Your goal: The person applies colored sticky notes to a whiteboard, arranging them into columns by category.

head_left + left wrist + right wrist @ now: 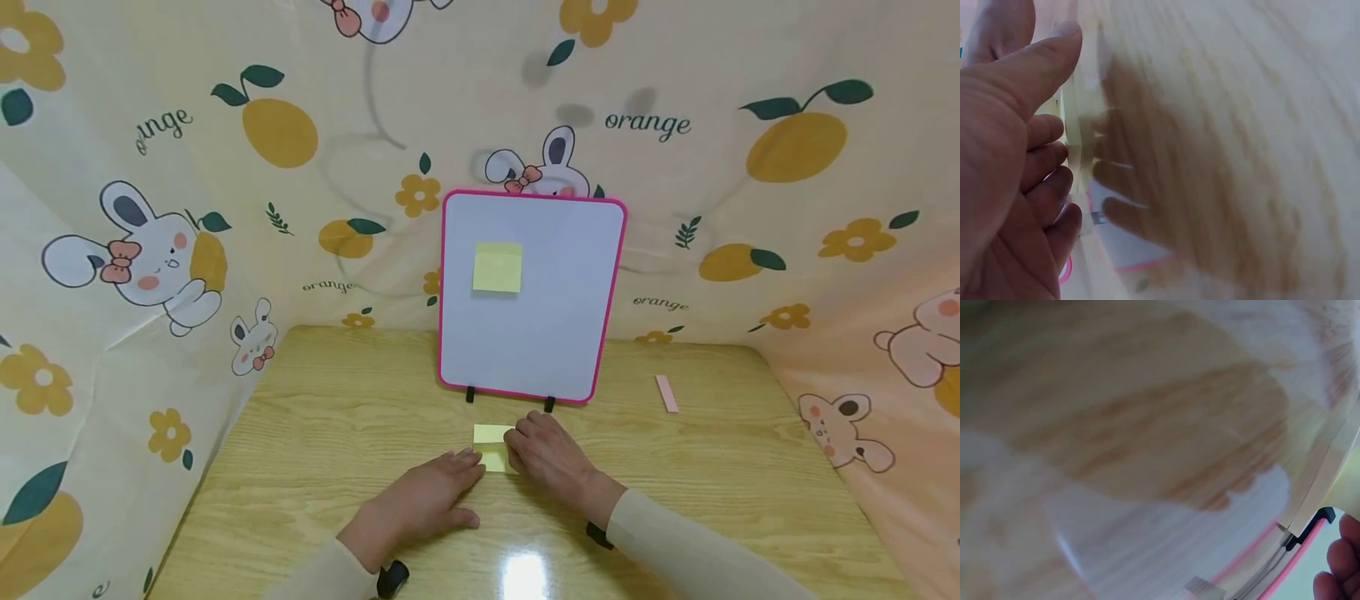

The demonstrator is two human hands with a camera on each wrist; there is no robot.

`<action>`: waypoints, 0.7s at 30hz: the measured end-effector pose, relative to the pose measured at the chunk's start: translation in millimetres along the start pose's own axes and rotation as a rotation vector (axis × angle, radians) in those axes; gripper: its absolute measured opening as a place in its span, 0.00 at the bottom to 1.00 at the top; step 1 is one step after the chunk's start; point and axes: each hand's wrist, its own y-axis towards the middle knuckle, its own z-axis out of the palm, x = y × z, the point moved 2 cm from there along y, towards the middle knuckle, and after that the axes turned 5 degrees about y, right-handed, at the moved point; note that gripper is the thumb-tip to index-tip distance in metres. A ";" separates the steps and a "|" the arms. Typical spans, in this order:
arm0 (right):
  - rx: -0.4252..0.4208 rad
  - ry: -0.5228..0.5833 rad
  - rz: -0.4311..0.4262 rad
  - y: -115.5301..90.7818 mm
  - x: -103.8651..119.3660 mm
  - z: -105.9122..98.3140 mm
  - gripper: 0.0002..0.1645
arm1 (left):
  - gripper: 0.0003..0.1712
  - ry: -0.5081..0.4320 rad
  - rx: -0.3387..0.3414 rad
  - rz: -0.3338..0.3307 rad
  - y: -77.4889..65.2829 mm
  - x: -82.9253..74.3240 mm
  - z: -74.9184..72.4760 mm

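A pale yellow sticky note pad lies on the table in front of the whiteboard. My left hand rests palm down with its fingers extended, fingertips at the pad's left edge; the left wrist view shows these fingers beside the pad's thin side. With curled fingers my right hand pinches the right side of the top sticky note, which looks partly raised from the pad. In the right wrist view yellow paper stands up above the right fingertips. The thumb's grip is hidden there.
A pink-framed whiteboard stands upright on small black feet just behind the hands. One yellow sticky note is stuck to its upper left. A pink paper strip lies on the wooden table at right. Printed cloth surrounds the table.
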 end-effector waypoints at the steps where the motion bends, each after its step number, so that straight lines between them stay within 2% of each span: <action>1: 0.000 0.011 -0.005 -0.2 0.3 0.0 0.11 | 0.42 -0.003 0.008 0.000 0.1 -0.8 0.4; 6: -0.012 0.026 -0.020 -1.2 0.0 1.5 0.14 | 0.42 0.022 0.019 -0.001 0.7 -1.6 2.7; 11: -0.037 -0.016 -0.003 -0.1 -1.3 1.6 0.09 | 0.42 0.064 0.003 0.011 1.7 -1.4 4.0; 16: -0.035 -0.058 -0.014 1.2 -1.4 2.0 0.26 | 0.42 0.098 -0.016 0.024 1.9 -1.8 5.3; 21: -0.032 -0.060 -0.006 2.0 -1.9 3.5 0.29 | 0.44 0.121 -0.022 0.033 0.3 -1.6 7.3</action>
